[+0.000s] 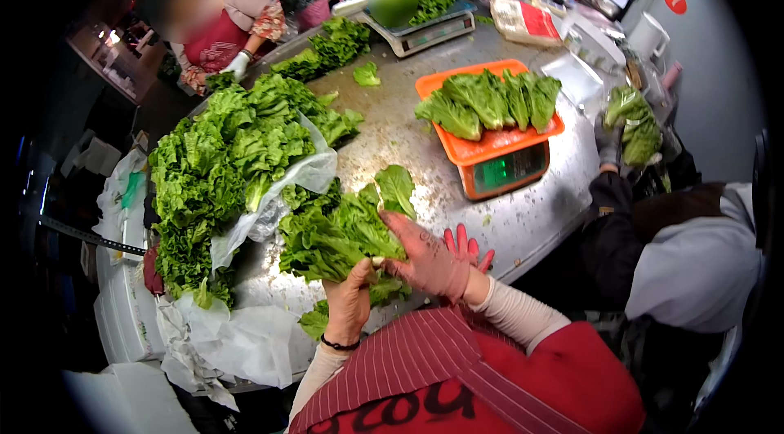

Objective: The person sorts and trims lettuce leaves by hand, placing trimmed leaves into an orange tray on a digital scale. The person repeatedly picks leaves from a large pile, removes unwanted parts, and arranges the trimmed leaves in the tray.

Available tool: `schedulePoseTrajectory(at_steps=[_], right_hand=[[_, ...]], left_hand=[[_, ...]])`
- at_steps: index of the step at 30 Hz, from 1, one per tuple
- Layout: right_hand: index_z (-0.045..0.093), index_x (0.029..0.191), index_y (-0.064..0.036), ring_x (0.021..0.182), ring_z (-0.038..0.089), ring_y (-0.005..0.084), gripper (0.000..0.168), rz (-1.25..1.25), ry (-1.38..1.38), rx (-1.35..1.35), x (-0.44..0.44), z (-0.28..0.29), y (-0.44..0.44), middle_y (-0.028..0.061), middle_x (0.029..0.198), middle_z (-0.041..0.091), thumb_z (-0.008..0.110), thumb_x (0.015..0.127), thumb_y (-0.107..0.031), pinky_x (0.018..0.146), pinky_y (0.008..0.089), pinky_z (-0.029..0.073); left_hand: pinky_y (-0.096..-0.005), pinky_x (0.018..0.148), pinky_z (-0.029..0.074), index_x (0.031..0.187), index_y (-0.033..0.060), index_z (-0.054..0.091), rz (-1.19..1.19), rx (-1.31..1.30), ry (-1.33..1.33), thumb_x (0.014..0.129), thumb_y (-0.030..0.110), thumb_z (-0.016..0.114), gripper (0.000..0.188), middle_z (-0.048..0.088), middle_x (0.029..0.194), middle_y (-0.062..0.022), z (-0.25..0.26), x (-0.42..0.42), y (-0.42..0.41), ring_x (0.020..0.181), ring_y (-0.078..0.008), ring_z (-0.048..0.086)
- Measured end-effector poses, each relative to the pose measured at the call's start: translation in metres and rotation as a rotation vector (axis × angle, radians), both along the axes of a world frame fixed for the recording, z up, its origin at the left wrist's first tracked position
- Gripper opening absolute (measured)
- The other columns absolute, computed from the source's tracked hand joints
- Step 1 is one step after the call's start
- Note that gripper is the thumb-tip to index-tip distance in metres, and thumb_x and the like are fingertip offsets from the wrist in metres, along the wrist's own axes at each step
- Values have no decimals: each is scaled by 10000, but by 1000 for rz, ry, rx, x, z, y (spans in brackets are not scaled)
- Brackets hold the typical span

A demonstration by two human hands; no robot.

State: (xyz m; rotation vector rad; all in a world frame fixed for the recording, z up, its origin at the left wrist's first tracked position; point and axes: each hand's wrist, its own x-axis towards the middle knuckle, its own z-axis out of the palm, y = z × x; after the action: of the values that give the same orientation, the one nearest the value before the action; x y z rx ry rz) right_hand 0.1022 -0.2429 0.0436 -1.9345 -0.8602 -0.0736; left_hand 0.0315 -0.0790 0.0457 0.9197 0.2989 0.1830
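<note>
A bunch of green leaf lettuce [343,232] is held low over the near edge of the steel table. My left hand [349,299], bare with a dark band at the wrist, grips it from below near the cut stem end. My right hand [429,256], in a stained reddish glove, has its thumb by the stem and its fingers against the leaves. Just beyond that hand show the fingers of a red glove [468,247]; whether it is worn or loose is unclear. A large heap of lettuce [208,164] lies to the left, partly under clear plastic film [306,167].
An orange tray [453,152] of lettuce heads sits on a lit digital scale [505,169]. Another scale [429,33] bears greens farther back. At right, a co-worker's gloved hand [607,140] holds bagged lettuce [637,128]. Another person's gloved hand [236,66] is across the table [392,109].
</note>
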Motion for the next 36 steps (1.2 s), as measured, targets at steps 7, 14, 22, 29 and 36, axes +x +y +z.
schedulePoseTrajectory(at_steps=[7,14,22,29,36], right_hand=[[391,1385,47,1115,537,420,699,-250,-115,88,7,-2,-25,266,1268,527,567,926,-449,963,441,431],[435,1331,92,1083,548,386,691,-740,-593,137,96,39,-101,247,1216,560,523,952,-479,932,433,426],[451,1364,-29,1288,378,416,731,-1089,-442,-661,178,5,-166,214,1382,430,719,788,-390,1054,505,328],[424,1351,12,1261,408,431,873,-1067,-449,-431,165,-3,-173,230,1337,465,833,639,-282,1065,496,337],[397,1366,16,1239,407,379,849,-1135,-478,-365,142,-9,-166,193,1344,443,817,673,-239,1038,467,345]], left_hand=[[-364,722,565,1234,40,471,72,-52,78,859,48,707,443,614,1006,-77,1,-3,0,898,-234,669],[-361,749,567,1225,39,495,79,-2,114,874,63,691,403,624,1044,-86,-12,-10,8,912,-249,666],[-340,704,570,1170,21,522,13,-16,151,869,54,699,351,616,1000,-90,-18,-4,5,854,-221,671],[-348,742,567,1062,-13,587,40,7,209,873,99,702,248,645,968,-93,-24,-8,10,879,-240,674],[-355,757,567,1085,-1,588,5,-4,218,879,117,700,263,639,984,-90,-23,-7,8,902,-254,668]])
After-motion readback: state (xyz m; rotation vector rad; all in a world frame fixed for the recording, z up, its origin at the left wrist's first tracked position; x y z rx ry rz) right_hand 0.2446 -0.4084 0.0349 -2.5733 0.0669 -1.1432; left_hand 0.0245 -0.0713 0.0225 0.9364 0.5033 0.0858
